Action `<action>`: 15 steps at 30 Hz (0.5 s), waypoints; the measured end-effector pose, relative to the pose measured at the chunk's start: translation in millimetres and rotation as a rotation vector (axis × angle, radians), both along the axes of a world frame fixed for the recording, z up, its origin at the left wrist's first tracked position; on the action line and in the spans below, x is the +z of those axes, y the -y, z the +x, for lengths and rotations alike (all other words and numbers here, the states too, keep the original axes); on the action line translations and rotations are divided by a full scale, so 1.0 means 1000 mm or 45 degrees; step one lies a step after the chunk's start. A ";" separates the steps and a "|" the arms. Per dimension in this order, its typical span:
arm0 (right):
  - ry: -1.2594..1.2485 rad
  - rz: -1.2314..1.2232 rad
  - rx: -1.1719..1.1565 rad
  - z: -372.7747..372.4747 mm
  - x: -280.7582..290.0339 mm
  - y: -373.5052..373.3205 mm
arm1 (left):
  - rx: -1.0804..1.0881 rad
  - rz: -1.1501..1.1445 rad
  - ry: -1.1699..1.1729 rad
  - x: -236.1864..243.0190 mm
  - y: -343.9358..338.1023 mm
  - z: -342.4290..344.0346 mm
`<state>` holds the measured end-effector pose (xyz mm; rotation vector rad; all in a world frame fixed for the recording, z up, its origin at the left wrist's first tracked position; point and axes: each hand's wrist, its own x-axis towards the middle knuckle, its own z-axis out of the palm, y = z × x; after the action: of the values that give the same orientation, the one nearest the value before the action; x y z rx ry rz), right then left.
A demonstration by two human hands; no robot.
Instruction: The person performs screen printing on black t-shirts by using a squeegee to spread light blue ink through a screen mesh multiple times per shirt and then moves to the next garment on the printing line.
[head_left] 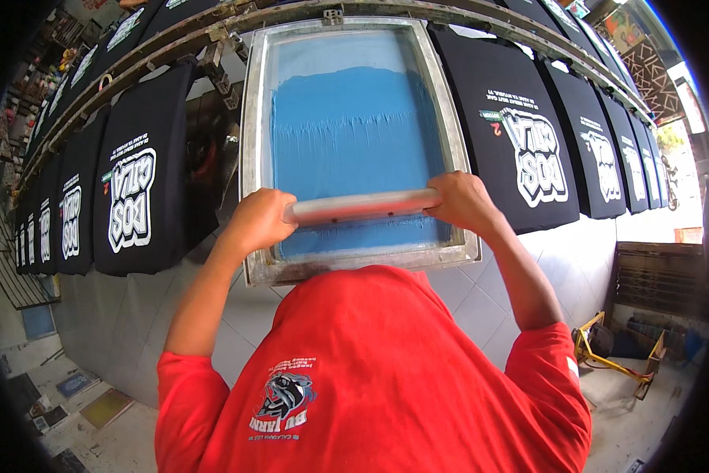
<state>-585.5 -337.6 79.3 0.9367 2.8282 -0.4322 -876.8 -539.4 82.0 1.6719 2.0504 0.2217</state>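
Observation:
A squeegee with a pale bar lies across the near part of a screen printing frame. My left hand is closed around its left end, and my right hand grips the right end. Blue ink coats most of the mesh, with a ragged ridge across its upper half and a paler band at the far end. Below the bar a strip of blue ink shows near the frame's close edge. The squeegee's blade and whatever lies under the screen are hidden.
Black printed shirts on boards stand in rows to both sides, another black shirt being close on the left. A metal rail runs behind the frame. A yellow metal stand is on the floor at lower right.

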 end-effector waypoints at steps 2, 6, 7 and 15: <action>-0.069 0.059 -0.042 0.007 -0.007 0.006 | 0.030 0.042 -0.084 -0.002 0.004 0.008; -0.389 0.349 -0.010 0.010 -0.028 0.013 | 0.059 0.413 -0.261 -0.025 0.013 0.015; -0.531 0.459 0.009 0.012 -0.033 0.013 | 0.067 0.562 -0.289 -0.029 0.014 0.016; -0.410 0.334 -0.017 0.053 -0.025 0.060 | 0.002 0.495 -0.237 -0.020 0.065 0.051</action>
<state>-532.4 -397.3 54.5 1.0121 3.2337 -0.2336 -826.0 -603.9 62.4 1.9827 2.2540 0.5114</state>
